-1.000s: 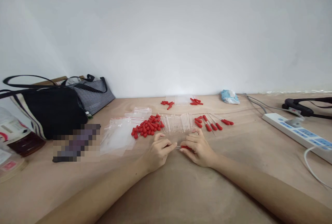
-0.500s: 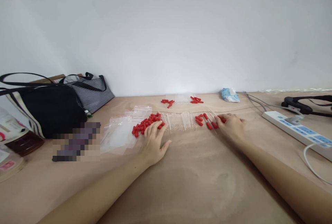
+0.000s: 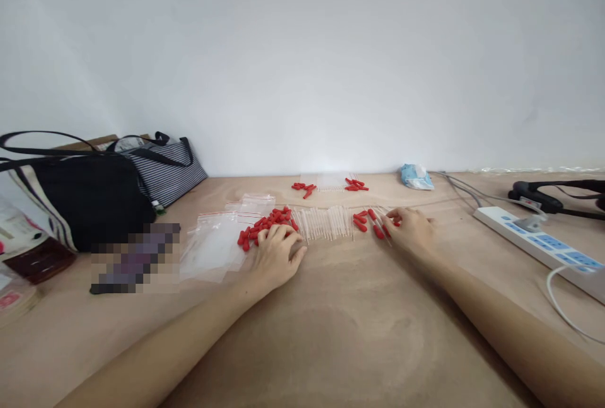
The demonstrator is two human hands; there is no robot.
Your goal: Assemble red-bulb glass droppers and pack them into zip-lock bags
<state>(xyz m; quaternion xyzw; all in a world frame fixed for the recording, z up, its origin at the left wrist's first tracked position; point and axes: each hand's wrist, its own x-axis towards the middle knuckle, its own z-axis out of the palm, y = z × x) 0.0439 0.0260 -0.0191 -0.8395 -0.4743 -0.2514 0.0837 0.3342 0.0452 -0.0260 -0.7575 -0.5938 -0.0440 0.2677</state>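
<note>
Red bulbs (image 3: 273, 219) lie heaped beside clear tubes (image 3: 327, 223), likely for easy reach, the left hand (image 3: 278, 252) loosely spread at them, the right hand (image 3: 410, 231) curled, its grip unclear.

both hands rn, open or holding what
Left hand: open, at the pile of red bulbs.
Right hand: fingers curled at red-ended tubes; grip cannot be told.

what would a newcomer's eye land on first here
Probably the heap of red bulbs near the middle of the table, with the left hand at its near edge. Right of it lies a row of thin pale tubes; farther right, the right hand is at some red-ended tubes.
</note>
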